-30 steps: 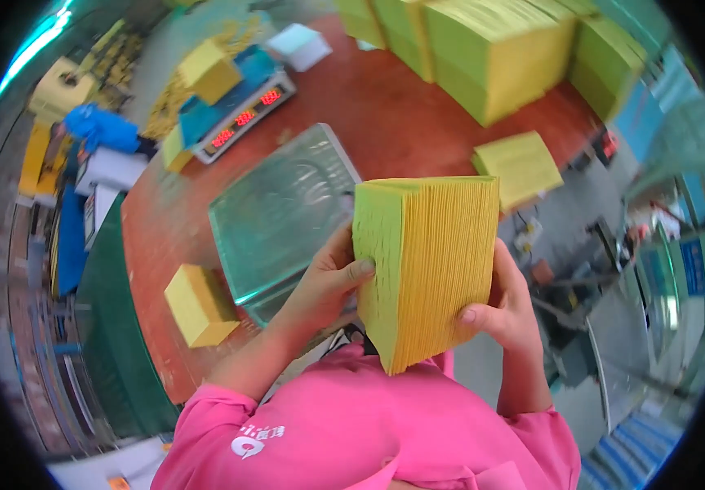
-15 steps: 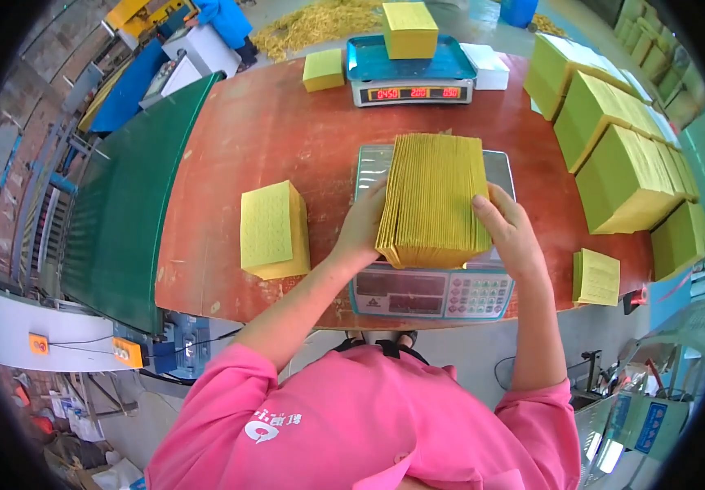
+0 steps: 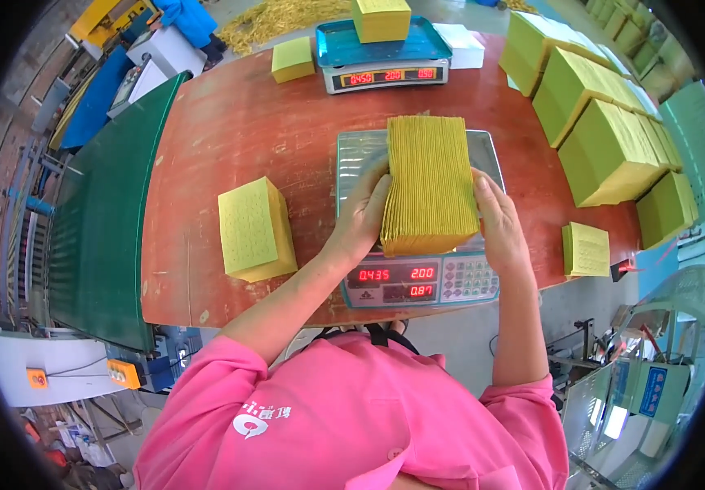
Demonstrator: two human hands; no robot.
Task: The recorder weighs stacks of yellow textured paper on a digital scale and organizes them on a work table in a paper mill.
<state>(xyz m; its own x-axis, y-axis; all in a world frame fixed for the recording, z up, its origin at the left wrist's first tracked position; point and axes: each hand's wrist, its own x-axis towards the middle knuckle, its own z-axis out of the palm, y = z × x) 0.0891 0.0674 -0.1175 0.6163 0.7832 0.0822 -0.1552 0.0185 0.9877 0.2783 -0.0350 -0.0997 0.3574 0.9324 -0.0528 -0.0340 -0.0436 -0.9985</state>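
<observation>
A thick stack of yellow paper sheets [image 3: 429, 188] stands on a counting scale [image 3: 483, 151] in front of me, its sheet edges showing as ridges on top. My left hand [image 3: 367, 211] grips its left side, the fingers partly hidden behind it. Against the right side rests my right hand [image 3: 498, 214], thumb up and fingers along the paper. The scale's red digits are lit. To the left on the red table lies a yellow paper block [image 3: 248, 229]; a thin yellow paper bundle [image 3: 587, 249] stands near the right edge.
A second scale [image 3: 385, 73] with a blue tray carries a yellow block [image 3: 382, 20]. Beside it are another yellow block [image 3: 293, 60] and a white stack [image 3: 459, 46]. Large yellow stacks [image 3: 613, 155] line the table's right side. A green surface [image 3: 111, 204] adjoins the left edge.
The near scale's display has gone from dark to lit red digits. The stack sits straighter, and my right thumb has shifted from its top face to its side. The whole view has shifted slightly.
</observation>
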